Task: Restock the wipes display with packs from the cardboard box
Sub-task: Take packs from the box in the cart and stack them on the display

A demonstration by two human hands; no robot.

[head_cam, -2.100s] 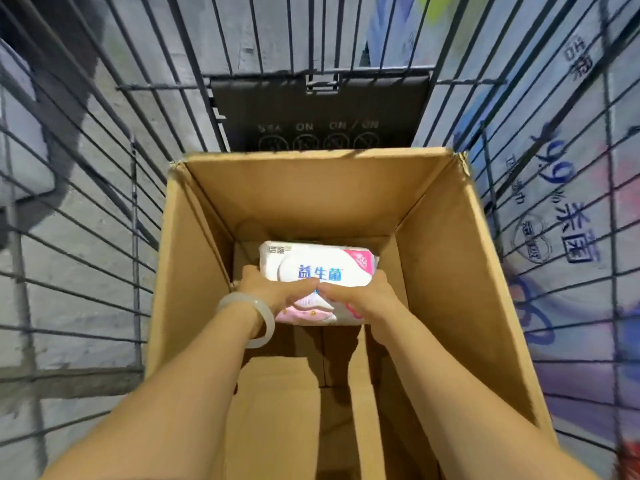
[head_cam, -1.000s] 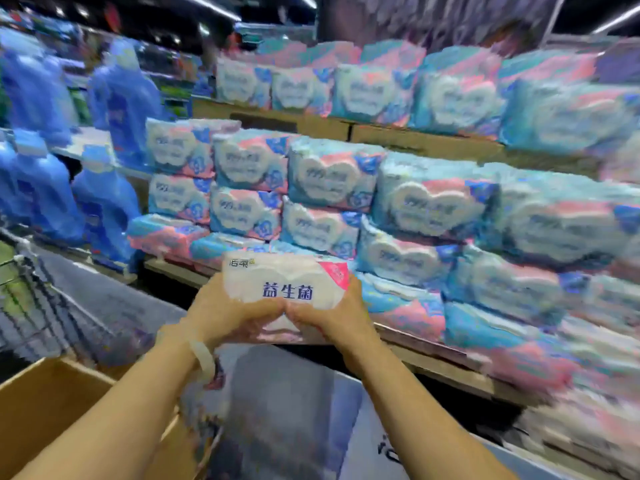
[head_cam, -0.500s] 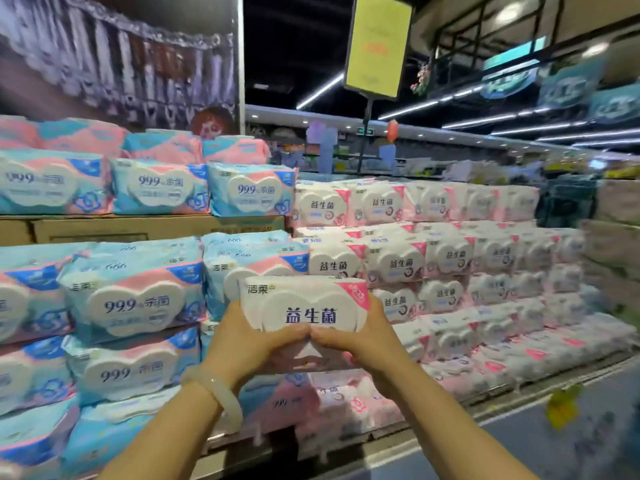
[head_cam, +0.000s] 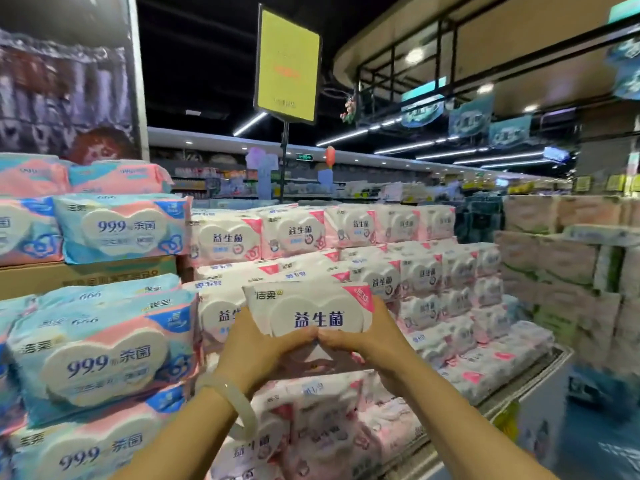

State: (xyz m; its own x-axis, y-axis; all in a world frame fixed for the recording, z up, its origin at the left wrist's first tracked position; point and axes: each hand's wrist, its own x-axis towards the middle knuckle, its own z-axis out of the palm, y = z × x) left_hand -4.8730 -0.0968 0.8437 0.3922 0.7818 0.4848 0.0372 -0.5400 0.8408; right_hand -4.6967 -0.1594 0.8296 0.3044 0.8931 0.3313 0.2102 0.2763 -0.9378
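Note:
I hold a white and pink pack of wipes (head_cam: 311,310) upright in front of me, its blue lettering facing me. My left hand (head_cam: 258,348) grips its left lower edge, with a pale bangle on that wrist. My right hand (head_cam: 367,341) grips its right lower edge, and the two thumbs almost meet under the lettering. The pack hangs in the air just before the stepped display of matching pink and white packs (head_cam: 415,271). The cardboard box is out of view.
Blue and pink wipes packs (head_cam: 104,344) fill the shelves on the left, some on a cardboard tray (head_cam: 86,275). Paper goods (head_cam: 568,258) are stacked at the right. A yellow sign on a pole (head_cam: 287,64) rises behind the display. The floor aisle (head_cam: 588,427) runs at lower right.
Both hands lifted the pack out of the cardboard box and carried it to the pink and white display; in the last half second it rose slightly and moved closer to the stack.

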